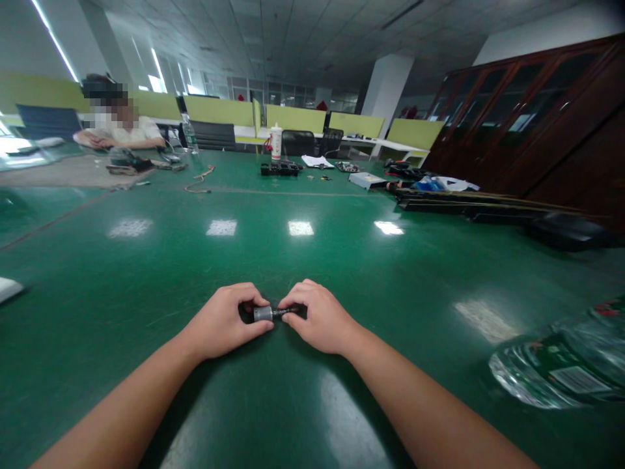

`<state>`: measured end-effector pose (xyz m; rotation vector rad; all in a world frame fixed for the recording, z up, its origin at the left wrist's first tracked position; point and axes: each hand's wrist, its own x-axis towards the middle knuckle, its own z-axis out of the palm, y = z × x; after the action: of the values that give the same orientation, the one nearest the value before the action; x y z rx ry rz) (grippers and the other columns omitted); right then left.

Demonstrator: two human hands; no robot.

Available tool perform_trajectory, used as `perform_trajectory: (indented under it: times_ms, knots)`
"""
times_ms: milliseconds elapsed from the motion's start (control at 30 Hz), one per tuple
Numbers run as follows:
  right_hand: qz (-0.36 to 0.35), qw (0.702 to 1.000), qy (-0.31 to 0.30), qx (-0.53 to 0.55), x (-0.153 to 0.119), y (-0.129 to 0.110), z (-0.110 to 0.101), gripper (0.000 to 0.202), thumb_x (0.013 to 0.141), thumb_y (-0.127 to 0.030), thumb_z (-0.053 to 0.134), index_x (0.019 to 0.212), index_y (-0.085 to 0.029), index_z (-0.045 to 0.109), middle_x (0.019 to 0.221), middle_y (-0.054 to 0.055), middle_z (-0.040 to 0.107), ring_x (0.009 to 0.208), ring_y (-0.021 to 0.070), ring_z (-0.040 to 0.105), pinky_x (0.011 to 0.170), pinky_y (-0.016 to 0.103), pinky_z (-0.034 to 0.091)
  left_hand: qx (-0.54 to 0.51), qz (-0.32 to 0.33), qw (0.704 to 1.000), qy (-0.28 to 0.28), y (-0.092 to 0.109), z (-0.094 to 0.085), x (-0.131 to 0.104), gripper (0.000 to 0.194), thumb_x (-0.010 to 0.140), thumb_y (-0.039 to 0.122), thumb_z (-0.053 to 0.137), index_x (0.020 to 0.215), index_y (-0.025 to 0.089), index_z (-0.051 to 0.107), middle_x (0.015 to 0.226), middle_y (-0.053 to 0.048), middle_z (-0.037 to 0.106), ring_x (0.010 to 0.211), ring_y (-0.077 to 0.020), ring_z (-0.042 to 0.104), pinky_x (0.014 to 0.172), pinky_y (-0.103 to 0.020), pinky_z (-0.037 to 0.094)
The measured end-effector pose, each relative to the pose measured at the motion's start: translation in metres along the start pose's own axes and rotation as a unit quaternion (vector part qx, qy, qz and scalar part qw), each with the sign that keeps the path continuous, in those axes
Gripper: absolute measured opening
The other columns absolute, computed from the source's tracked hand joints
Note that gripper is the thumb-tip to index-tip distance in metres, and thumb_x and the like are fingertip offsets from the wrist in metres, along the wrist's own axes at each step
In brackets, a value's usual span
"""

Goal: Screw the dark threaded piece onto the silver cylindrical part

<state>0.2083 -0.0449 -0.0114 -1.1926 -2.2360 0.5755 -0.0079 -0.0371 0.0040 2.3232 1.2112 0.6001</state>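
Note:
Thumb and fingers of my left hand (219, 324) close around a small silver-grey metal cylinder (263, 314), which looks like a small motor. A thin dark ridged shaft (279, 312) sticks out from its right end. My right hand (323, 317) pinches the far end of that shaft between thumb and fingertips. The piece lies roughly level, held low over the green tabletop (303, 260). My fingers hide the cylinder's left end and the shaft's tip.
To the right a large clear bottle (561, 365) with a green label lies on its side. Along the far right are black parts (439, 202) and a grey box (366, 180). A white bottle (276, 142) stands farther back. Across the table at left sits a person (127, 133).

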Motion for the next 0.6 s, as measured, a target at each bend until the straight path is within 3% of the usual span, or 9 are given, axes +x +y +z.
perform_trajectory:
  times_ms: [600]
  knots:
    - [0.008, 1.0, 0.005, -0.003, 0.0016, 0.0015, -0.0013, 0.01, 0.078, -0.019, 0.074, 0.088, -0.021, 0.073, 0.085, 0.002, 0.069, 0.085, 0.0173, 0.056, 0.079, 0.031, 0.042, 0.0, 0.003, 1.0, -0.002, -0.002, 0.0005, -0.0002, 0.018, 0.076, 0.035, 0.072, 0.084, 0.019, 0.069, 0.08, -0.002, 0.067, 0.076, -0.0184, 0.062, 0.069, -0.028, 0.047]
